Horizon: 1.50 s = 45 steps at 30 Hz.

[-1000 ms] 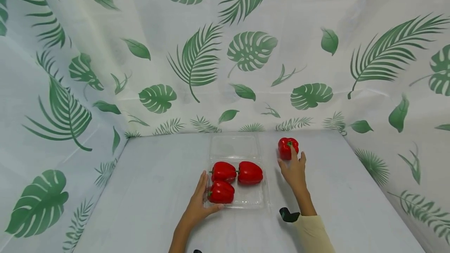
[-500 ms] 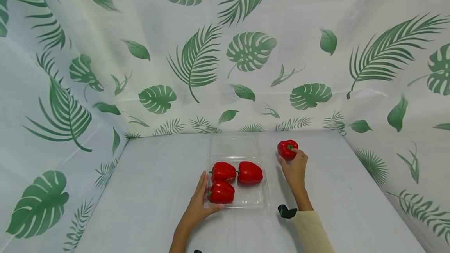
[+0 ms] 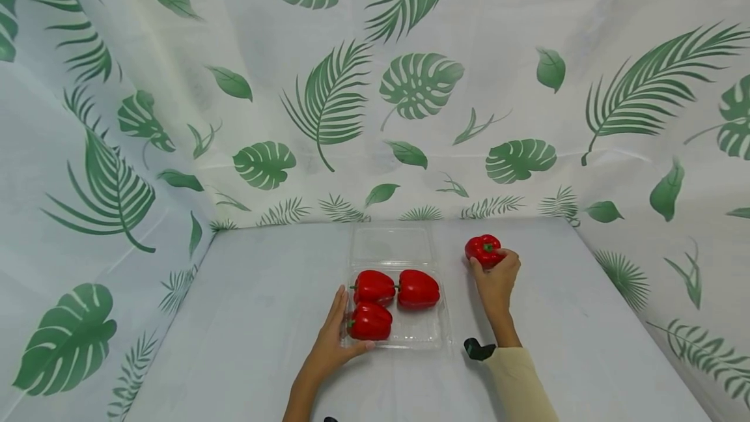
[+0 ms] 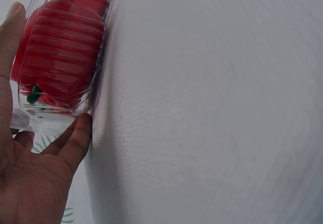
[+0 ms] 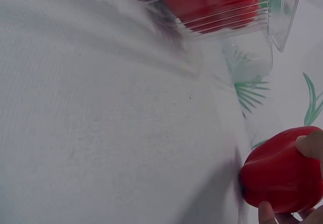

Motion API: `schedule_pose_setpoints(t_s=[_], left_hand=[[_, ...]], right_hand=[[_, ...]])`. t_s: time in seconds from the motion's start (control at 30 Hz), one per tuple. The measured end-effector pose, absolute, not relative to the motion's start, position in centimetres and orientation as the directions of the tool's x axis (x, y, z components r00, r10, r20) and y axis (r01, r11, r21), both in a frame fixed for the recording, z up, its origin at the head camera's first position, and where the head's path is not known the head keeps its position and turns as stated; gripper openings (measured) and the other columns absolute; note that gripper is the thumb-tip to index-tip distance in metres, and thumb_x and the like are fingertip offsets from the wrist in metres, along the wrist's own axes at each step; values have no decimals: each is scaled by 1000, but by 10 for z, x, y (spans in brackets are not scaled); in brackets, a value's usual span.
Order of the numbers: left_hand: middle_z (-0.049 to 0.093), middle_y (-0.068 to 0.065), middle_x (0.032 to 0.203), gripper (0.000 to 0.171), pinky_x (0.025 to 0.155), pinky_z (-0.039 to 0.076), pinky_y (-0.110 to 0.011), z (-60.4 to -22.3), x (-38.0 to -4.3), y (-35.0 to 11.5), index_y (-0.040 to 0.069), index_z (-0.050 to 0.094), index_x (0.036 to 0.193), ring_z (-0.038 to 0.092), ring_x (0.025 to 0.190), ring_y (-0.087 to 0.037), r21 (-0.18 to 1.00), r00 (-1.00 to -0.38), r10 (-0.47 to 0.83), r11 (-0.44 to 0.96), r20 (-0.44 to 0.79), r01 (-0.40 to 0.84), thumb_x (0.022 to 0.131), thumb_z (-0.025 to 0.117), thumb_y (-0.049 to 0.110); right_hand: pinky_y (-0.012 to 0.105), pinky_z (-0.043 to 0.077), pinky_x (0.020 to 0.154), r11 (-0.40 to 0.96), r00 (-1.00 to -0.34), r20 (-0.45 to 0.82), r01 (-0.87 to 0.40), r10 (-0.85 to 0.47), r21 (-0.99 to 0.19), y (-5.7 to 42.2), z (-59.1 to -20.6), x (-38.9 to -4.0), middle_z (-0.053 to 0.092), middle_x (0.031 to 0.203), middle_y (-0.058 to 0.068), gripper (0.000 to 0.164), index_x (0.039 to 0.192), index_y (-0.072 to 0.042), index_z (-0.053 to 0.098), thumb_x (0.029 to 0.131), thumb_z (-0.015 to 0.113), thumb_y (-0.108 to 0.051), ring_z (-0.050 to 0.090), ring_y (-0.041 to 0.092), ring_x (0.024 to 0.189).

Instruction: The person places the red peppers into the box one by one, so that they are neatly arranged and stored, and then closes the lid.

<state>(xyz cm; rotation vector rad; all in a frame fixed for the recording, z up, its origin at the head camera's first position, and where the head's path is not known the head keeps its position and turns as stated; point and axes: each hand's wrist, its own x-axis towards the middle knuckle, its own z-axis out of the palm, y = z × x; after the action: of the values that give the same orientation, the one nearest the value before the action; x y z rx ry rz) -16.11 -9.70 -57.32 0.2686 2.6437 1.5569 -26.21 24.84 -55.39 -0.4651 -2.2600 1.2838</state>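
A clear plastic clamshell container [image 3: 417,332] lies open on the table, its lid [image 3: 391,244] folded back toward the wall. Inside are three red bell peppers: one at the back left [image 3: 374,286], one at the back right [image 3: 418,290] and one at the front left [image 3: 370,322]. My left hand [image 3: 328,348] rests at the container's front left corner, fingers extended along its side and thumb at the front edge. To the right of the container, my right hand [image 3: 497,284] grips another red bell pepper [image 5: 280,171], its green stem facing up.
A white table cover [image 3: 252,337] lies under everything. White sheets with green leaf prints [image 3: 422,174] stand behind and at both sides. A dark wrist-worn piece [image 3: 479,349] sits beside the right sleeve [image 3: 518,383].
My right hand's fingers have closed round the far pepper, which has tipped slightly and shifted a little. The left hand, the container and its peppers have stayed in place.
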Motion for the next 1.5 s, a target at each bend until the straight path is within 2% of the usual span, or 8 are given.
schedule_pose_setpoints(t_s=[0.2, 0.37, 0.53, 0.77, 1.0, 1.17, 1.37, 1.5], left_hand=[[8, 9, 165, 117, 113, 32, -57, -572, -161, -97, 22, 14, 158, 15, 152, -28, 870, -984, 177, 481, 28, 111, 68, 83, 54], [8, 10, 165, 117, 113, 33, -57, -572, -160, -97, 22, 14, 158, 15, 152, -27, 871, -983, 180, 478, 28, 113, 68, 83, 53], [7, 10, 165, 116, 113, 34, -56, -573, -161, -97, 21, 14, 158, 15, 152, -27, 873, -982, 187, 473, 36, 122, 70, 83, 50], [8, 9, 165, 116, 113, 34, -55, -573, -161, -97, 21, 13, 158, 16, 152, -28, 871, -981, 186, 474, 46, 131, 70, 83, 50], [7, 10, 165, 116, 112, 35, -56, -573, -161, -96, 23, 13, 158, 18, 152, -28, 876, -982, 184, 467, 36, 120, 70, 83, 50], [7, 10, 165, 116, 111, 36, -56, -573, -160, -96, 23, 13, 158, 18, 151, -29, 876, -983, 183, 469, 30, 114, 70, 83, 50], [7, 8, 166, 117, 111, 36, -56, -573, -161, -97, 22, 13, 158, 17, 152, -30, 870, -983, 181, 481, 29, 114, 70, 83, 51], [7, 9, 165, 117, 111, 36, -55, -573, -160, -97, 23, 13, 158, 16, 152, -29, 870, -983, 181, 479, 28, 113, 70, 83, 52]], right_hand=[[60, 38, 110, 476, -816, 228, 64, 531, -877, 253, -554, -258, 33, 143, 25, 78, 144, 0, 27, 84, 75, -15, 33, 38, 139], [62, 41, 107, 489, -824, 224, 73, 521, -869, 256, -552, -254, 34, 143, 25, 78, 144, 3, 31, 83, 75, -15, 34, 38, 137], [61, 41, 108, 481, -826, 258, 18, 501, -876, 257, -545, -251, 39, 143, 25, 76, 142, 3, 32, 82, 75, -14, 36, 39, 137], [65, 40, 105, 397, -845, 258, -60, 468, -916, 257, -537, -244, 35, 145, 25, 75, 143, 3, 30, 83, 73, -12, 34, 40, 137], [59, 41, 109, 266, -863, 185, -61, 471, -962, 260, -538, -241, 32, 151, 14, 73, 148, -6, 26, 90, 68, -14, 30, 28, 138], [57, 38, 112, 188, -879, 175, -100, 443, -977, 262, -536, -240, 31, 153, 8, 76, 151, -11, 23, 90, 68, -14, 28, 24, 140], [58, 37, 112, 186, -897, 187, -120, 400, -975, 263, -536, -236, 29, 156, 6, 84, 153, -15, 20, 87, 71, -11, 26, 27, 143], [58, 36, 113, 215, -918, 176, -102, 356, -971, 262, -538, -233, 29, 157, 7, 83, 154, -18, 20, 89, 71, -17, 29, 28, 141]])
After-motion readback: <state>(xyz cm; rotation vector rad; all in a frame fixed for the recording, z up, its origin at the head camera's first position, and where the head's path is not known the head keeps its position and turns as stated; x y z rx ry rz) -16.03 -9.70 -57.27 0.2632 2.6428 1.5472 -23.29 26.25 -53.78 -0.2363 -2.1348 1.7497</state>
